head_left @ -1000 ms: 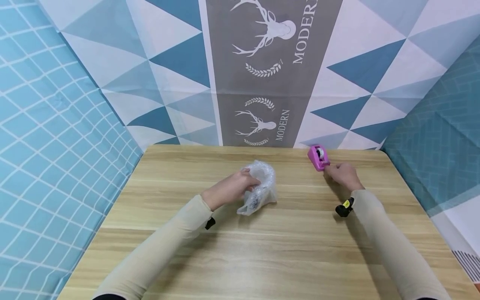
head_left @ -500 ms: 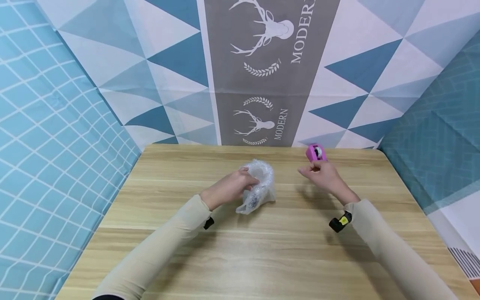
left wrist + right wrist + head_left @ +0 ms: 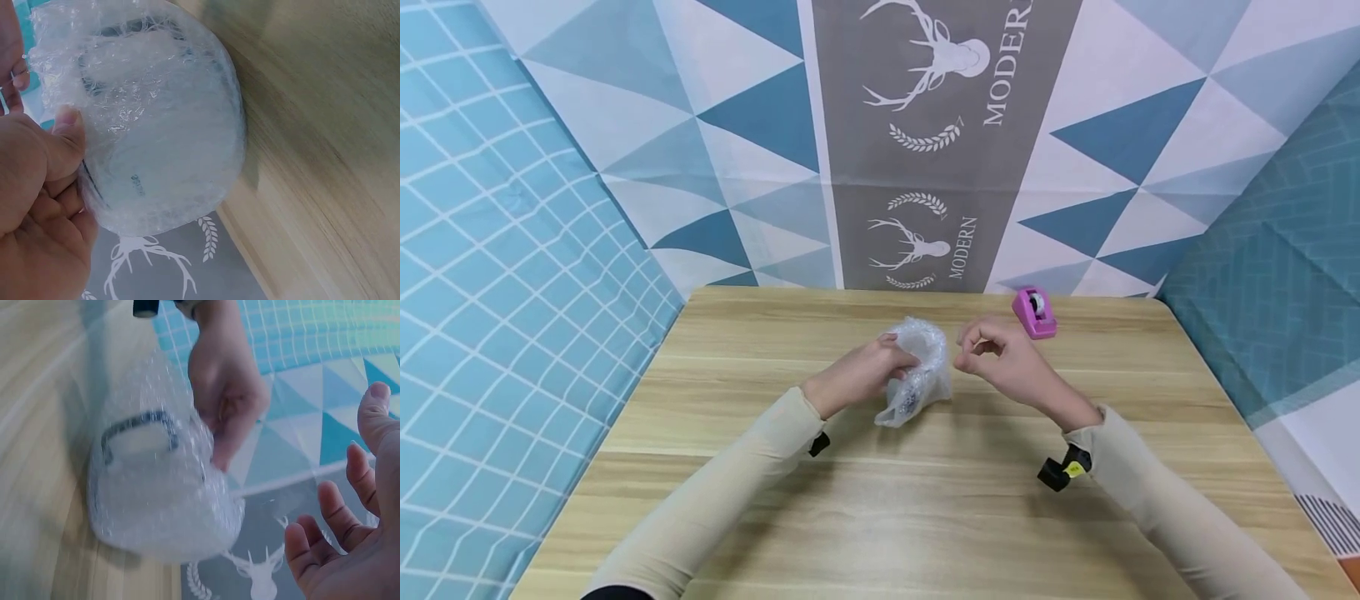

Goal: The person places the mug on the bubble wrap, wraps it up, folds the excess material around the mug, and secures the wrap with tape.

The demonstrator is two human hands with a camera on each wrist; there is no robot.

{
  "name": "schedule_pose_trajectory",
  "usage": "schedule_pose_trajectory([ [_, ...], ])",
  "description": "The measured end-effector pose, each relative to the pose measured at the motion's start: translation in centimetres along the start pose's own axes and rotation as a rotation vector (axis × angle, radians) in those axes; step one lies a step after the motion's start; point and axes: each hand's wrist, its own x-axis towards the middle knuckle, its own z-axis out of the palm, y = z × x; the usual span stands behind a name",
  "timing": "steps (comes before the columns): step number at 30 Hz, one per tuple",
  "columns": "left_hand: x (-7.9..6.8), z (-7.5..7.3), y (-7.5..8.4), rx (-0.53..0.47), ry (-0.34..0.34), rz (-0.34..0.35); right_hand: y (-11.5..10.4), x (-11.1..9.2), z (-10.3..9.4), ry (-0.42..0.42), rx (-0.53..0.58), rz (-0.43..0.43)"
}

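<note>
My left hand (image 3: 867, 372) pinches the edge of clear bubble wrap (image 3: 932, 358) near the middle of the wooden table. Inside the wrap is a pale, rounded thing (image 3: 169, 156) with a dark-edged, handle-like loop (image 3: 140, 419); the layers blur its exact kind. The left thumb (image 3: 67, 122) presses on the near side of the wrap. My right hand (image 3: 1003, 358) hovers just right of the wrap, apart from it, with thumb and forefinger bent towards each other. No tape shows plainly between those fingers. A pink tape dispenser (image 3: 1035, 313) stands beyond the right hand.
The wooden table (image 3: 887, 517) ends at a patterned backdrop (image 3: 917, 183) just behind the dispenser. Blue gridded cloth (image 3: 512, 292) hangs along the left side and teal cloth (image 3: 1277, 250) along the right. A black wrist camera (image 3: 1060, 471) hangs under the right sleeve.
My right hand has left the tape dispenser and come leftwards to beside the bubble wrap. The left hand keeps its place on the wrap.
</note>
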Motion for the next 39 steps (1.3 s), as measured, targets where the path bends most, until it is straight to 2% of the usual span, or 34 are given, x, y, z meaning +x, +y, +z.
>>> schedule_pose_trajectory([
  [5,0.0,-0.1,0.0,-0.019,0.000,0.003,-0.6,0.2,1.4,-0.064,-0.001,-0.032],
  [9,-0.3,-0.1,-0.1,-0.057,0.035,0.000,-1.0,0.4,2.4,-0.140,0.016,-0.031],
  [12,-0.4,-0.3,-0.2,-0.067,0.071,0.024,-1.3,0.7,2.9,-0.202,0.030,-0.021],
  [15,-0.3,-0.4,-0.3,-0.082,0.068,0.043,-1.0,1.1,3.4,-0.261,0.068,-0.015],
  [19,0.2,-0.7,-0.4,-0.117,0.006,0.016,0.0,1.6,4.1,-0.326,0.128,-0.011],
  [23,0.5,-1.1,-0.4,-0.133,-0.045,-0.005,0.7,1.9,4.8,-0.387,0.129,-0.020],
  [32,0.7,-2.6,0.1,-0.155,-0.156,0.022,0.5,2.7,6.2,-0.510,-0.039,0.026],
  [36,0.7,-3.2,0.1,-0.149,-0.236,0.013,0.1,3.0,6.4,-0.523,-0.126,0.025],
  [39,0.6,-3.6,0.0,-0.175,-0.290,-0.024,-0.2,3.2,6.5,-0.514,-0.190,0.021],
])
